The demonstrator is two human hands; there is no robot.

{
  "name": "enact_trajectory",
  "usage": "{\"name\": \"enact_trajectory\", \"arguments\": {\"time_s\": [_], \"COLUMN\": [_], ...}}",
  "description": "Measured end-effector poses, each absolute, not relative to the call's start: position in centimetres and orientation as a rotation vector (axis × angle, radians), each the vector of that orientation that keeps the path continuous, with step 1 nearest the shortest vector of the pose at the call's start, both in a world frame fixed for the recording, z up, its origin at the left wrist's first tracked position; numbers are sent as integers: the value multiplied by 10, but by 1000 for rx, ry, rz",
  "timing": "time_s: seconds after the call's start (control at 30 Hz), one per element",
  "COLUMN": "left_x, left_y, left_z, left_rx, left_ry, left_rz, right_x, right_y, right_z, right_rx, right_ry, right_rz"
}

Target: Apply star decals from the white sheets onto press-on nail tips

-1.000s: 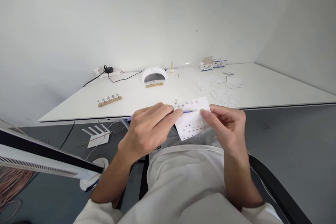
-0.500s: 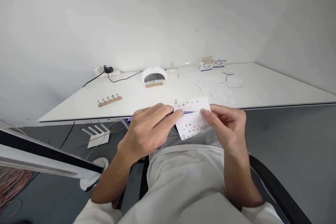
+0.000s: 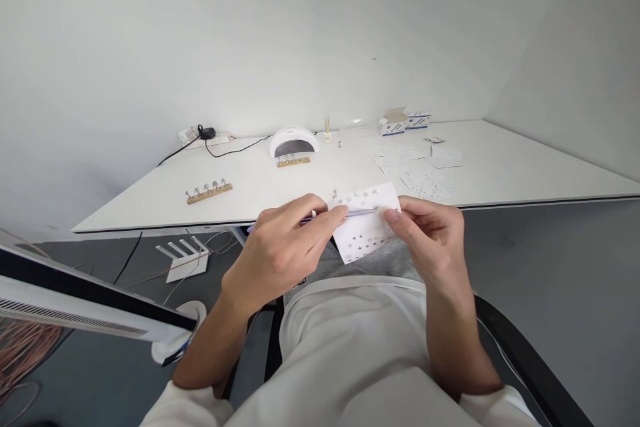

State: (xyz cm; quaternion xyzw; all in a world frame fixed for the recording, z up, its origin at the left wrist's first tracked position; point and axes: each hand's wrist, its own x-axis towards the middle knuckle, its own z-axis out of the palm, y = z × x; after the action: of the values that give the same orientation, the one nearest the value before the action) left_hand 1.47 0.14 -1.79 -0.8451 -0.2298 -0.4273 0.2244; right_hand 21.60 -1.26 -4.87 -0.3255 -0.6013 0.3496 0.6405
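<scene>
My left hand (image 3: 287, 250) is closed on slim purple tweezers (image 3: 361, 213), whose tips point right and rest at a small dark star on a white sticker sheet (image 3: 365, 228). My right hand (image 3: 425, 233) pinches that sheet at its right edge, the thumb on top beside the tweezer tips. Rows of silver and grey stars run along the sheet's upper and lower parts. The sheet is held tilted over my lap, at the table's front edge. Just beyond its upper left corner stands a small metal stand (image 3: 335, 193).
On the white table (image 3: 520, 160) are two wooden strips with metal pegs (image 3: 209, 193), a white nail lamp (image 3: 294, 141), a polish bottle (image 3: 328, 131), small boxes (image 3: 393, 123) and more sticker sheets (image 3: 427, 185). A router (image 3: 188, 261) lies below; a tall white appliance (image 3: 95, 307) leans in at left.
The tweezers have turned slightly in my left hand, their tips staying by my right thumb. Both hands and the sheet have shifted very little.
</scene>
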Motion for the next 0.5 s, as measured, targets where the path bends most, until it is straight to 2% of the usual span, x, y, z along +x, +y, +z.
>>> {"name": "enact_trajectory", "arguments": {"time_s": [0.5], "left_x": [14], "left_y": [2], "left_z": [-15], "left_rx": [-2373], "left_ry": [-580], "left_rz": [-1129], "right_x": [216], "right_y": [-3], "right_z": [-52], "right_rx": [-852], "right_ry": [-1258], "right_rz": [821]}}
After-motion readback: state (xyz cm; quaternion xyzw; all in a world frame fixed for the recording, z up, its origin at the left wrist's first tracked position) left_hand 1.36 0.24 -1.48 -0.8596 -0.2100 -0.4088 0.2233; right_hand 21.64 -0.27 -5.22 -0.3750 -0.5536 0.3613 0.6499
